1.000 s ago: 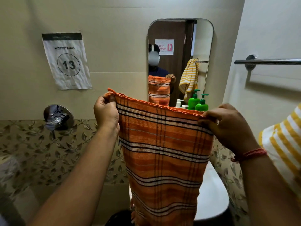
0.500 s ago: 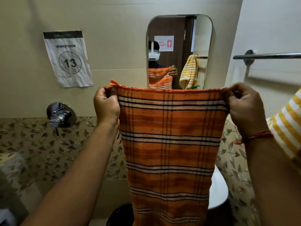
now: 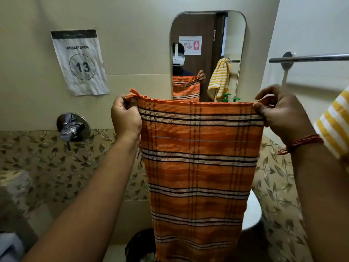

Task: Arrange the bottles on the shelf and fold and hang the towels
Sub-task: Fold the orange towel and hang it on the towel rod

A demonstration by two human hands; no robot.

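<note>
Towel (image 3: pixel 200 157) hangs taut between both grips: left hand (image 3: pixel 125 118) and right hand (image 3: pixel 281 114) each pinch a top corner. Risk: a loosened pinch drops that corner, spoiling the fold.

There is only one view, a wide-angle camera worn on the person's head. It looks forward and a little down, facing the wall with the mirror (image 3: pixel 208 53), and the straight lines bend near the edges. It is close to the scene: both forearms enter from the bottom corners and fill much of the picture. The mirror shows the headset (image 3: pixel 178 58) itself (small, in reflection). No second view exists, so nothing is shared.
</note>
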